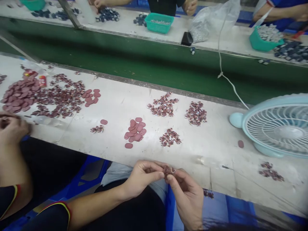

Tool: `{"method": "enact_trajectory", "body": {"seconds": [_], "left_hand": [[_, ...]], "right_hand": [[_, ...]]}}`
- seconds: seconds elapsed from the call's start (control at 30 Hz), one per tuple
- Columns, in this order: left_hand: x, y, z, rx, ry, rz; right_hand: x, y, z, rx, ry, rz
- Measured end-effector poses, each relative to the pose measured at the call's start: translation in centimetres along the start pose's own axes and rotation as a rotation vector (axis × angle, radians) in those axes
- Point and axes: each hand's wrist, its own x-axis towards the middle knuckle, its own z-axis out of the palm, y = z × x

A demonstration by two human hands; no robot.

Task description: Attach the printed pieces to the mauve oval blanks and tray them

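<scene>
At the near edge of the white bench, my left hand and my right hand meet with closed fingertips. Between them they pinch a small brown part, whose exact kind is too small to tell; a pale thin edge shows on it. Just beyond my hands lies a heap of small brown-and-white pieces. A pile of flat reddish-brown oval pieces is further left, with a single oval piece in front of it.
A light-blue fan stands at the right, its white cord running up to the far bench. To the left, a co-worker's hand is near large brown piles. Across the green gap, people sit behind green baskets.
</scene>
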Motion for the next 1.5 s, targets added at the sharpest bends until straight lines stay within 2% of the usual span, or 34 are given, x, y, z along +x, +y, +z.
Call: {"method": "enact_trajectory", "body": {"seconds": [0.1, 0.2, 0.27, 0.37, 0.43, 0.47, 0.53, 0.6, 0.83, 1.07, 1.37, 1.5], "left_hand": [[-0.2, -0.6, -0.2, 0.087, -0.019, -0.005], [-0.4, -0.6, -0.8, 0.206, -0.036, -0.049], [-0.6, 0.0, -1.5, 0.305, -0.022, -0.031], [-0.6, 1.5, -2.9, 0.467, 0.035, 0.025], [-0.4, 2.3, -3.8, 0.551, 0.078, 0.038], [-0.2, 2.5, -4.2, 0.578, 0.094, 0.037], [0.1, 2.7, -4.8, 0.604, 0.106, 0.028], [0.4, 2.7, -5.1, 0.615, 0.098, 0.017], [0.6, 2.3, -4.9, 0.641, 0.126, 0.038], [0.5, 2.0, -4.7, 0.66, 0.164, 0.059], [0.7, 2.1, -4.3, 0.684, 0.167, 0.066], [0.5, 2.2, -4.5, 0.694, 0.161, 0.069]], "right_hand": [[-1.3, 0.7, -0.2, 0.026, 0.076, -0.037], [-3.4, 2.8, -2.8, 0.058, 0.321, 0.007], [-4.6, 4.4, -6.5, 0.073, 0.532, -0.011], [-5.5, 6.3, -13.7, 0.041, 0.841, -0.087], [-5.3, 7.5, -18.0, -0.056, 0.934, -0.058], [-5.1, 8.1, -19.7, -0.111, 0.941, -0.034], [-4.7, 9.3, -21.9, -0.224, 0.928, 0.0], [-4.2, 10.3, -22.7, -0.318, 0.898, 0.021], [-2.7, 12.9, -23.2, -0.491, 0.803, 0.034], [-1.9, 13.5, -24.0, -0.553, 0.753, 0.037], [-1.1, 14.6, -25.1, -0.646, 0.773, 0.016], [-2.3, 13.4, -27.7, -0.704, 0.891, -0.036]]}}
